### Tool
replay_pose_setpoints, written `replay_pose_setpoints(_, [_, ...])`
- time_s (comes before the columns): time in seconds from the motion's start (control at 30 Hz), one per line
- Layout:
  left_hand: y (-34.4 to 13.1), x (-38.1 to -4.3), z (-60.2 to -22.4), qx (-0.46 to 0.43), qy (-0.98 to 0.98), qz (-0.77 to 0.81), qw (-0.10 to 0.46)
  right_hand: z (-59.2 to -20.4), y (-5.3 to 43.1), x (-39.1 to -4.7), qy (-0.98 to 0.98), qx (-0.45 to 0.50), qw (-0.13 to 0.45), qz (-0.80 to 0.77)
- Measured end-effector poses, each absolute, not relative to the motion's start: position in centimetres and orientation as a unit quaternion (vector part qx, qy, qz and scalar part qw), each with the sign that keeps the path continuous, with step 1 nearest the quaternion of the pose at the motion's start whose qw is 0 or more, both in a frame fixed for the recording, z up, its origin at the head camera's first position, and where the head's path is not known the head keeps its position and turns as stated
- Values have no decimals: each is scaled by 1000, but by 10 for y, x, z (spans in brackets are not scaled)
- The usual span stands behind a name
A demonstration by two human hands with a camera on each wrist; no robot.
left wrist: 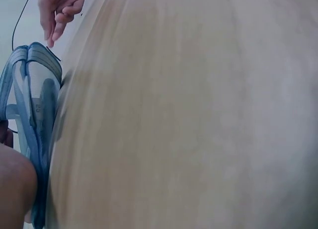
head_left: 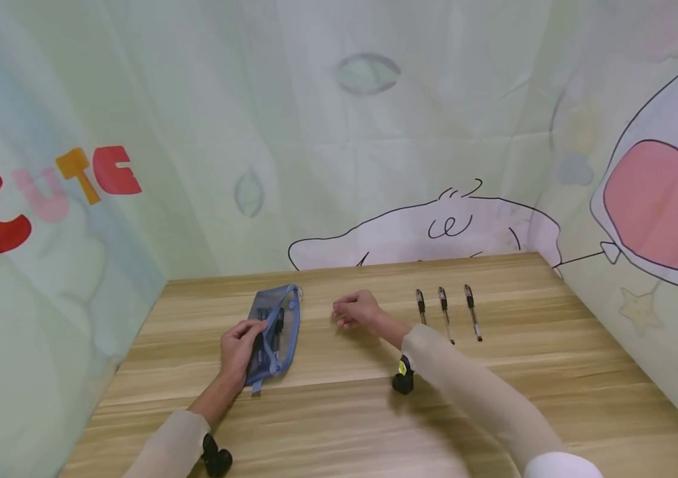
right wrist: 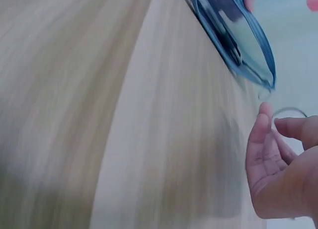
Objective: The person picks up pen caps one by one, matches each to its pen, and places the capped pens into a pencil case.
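Observation:
A blue mesh zip pencil case [head_left: 294, 332] lies on the left half of the table with its zipped mouth spread apart. Dark pens [head_left: 279, 325] show inside it. My left hand [head_left: 237, 348] pinches the near-left edge of that mouth between thumb and fingers. In the right wrist view the case [right wrist: 256, 35] gapes toward the right hand. My right hand [head_left: 358, 310] hovers just right of the case, fingers loosely bent and holding nothing. To its right, three black-capped clear pens [head_left: 473, 313] lie side by side on the wood.
The wood-grain table [head_left: 339, 418] reaches back to a printed cloth wall [head_left: 213, 166]. More cloth closes in both sides. A small black wrist camera [head_left: 403, 378] sits under the right sleeve, and another [head_left: 216, 457] by the left cuff.

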State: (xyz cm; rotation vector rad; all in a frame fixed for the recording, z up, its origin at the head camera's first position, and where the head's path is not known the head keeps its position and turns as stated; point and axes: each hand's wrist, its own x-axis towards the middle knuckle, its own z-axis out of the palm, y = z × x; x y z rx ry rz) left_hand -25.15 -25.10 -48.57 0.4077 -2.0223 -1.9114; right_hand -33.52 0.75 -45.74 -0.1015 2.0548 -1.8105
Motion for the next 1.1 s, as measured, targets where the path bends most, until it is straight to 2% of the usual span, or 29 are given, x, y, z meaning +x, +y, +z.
replay_pose_setpoints(0.4, [-260,-242,-490,170,-727,-646,160,-446,58,-340,739,-9,178,-650])
replay_pose_setpoints(0.83, [-257,-249,-486,166,-727,-650,149,-433,139,-355,797,42,93,-595])
replay_pose_setpoints(1.1, [-251,-254,-486,155,-730,-650,143,-438,168,-355,845,35,58,-531])
